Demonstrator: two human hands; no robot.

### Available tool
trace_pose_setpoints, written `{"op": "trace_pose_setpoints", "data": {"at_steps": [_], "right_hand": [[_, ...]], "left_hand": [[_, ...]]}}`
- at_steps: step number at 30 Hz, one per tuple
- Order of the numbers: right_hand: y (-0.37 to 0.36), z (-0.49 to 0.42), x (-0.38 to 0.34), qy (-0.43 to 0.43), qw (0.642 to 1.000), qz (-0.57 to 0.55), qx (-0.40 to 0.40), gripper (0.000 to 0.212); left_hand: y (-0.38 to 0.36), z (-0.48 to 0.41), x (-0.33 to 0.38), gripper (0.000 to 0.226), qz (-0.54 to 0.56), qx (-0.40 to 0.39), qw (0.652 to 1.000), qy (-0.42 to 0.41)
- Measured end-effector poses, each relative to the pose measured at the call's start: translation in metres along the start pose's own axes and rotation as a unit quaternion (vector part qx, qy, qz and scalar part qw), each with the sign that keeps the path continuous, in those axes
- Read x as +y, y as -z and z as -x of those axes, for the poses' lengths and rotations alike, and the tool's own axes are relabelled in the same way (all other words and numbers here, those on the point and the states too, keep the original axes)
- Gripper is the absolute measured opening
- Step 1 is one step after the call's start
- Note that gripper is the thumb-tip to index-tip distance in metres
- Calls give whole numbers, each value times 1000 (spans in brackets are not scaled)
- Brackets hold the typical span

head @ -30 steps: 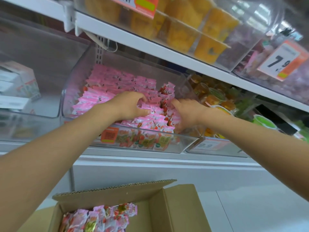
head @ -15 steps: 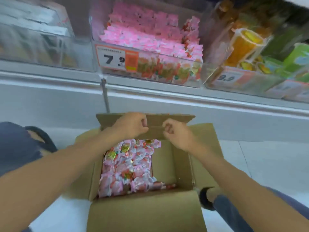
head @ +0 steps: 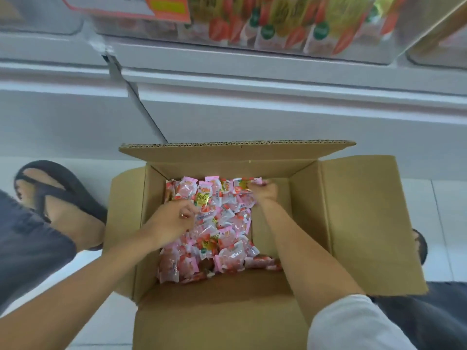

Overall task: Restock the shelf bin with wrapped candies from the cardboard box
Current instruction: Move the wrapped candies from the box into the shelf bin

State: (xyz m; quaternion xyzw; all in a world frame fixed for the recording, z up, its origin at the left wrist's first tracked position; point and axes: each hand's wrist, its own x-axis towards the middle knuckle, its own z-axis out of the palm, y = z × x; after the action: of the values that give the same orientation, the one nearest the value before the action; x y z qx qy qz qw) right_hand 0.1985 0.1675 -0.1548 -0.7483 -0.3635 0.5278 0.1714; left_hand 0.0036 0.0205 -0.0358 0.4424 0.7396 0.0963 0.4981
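Head view: both hands are down in the open cardboard box (head: 353, 223) on the floor (head: 444, 210). The left hand (head: 174, 219) curls its fingers (head: 189, 210) into the left edge of the candies (head: 225, 223). The right hand (head: 262, 191) grips a clump at the pile's far edge, apparently gathering a load for the shelf bin (head: 278, 29) above.

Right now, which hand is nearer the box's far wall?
Right. The right hand is on the candies just short of the far wall; the left hand sits mid-pile, further back.
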Motion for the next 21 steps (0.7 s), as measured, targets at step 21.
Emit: {"op": "trace_pose_setpoints", "data": {"at_steps": [21], "right_hand": [[7, 20, 26, 89, 930, 322, -155, 37]], "left_hand": [[-13, 0, 6, 66, 455, -99, 873, 144]]}}
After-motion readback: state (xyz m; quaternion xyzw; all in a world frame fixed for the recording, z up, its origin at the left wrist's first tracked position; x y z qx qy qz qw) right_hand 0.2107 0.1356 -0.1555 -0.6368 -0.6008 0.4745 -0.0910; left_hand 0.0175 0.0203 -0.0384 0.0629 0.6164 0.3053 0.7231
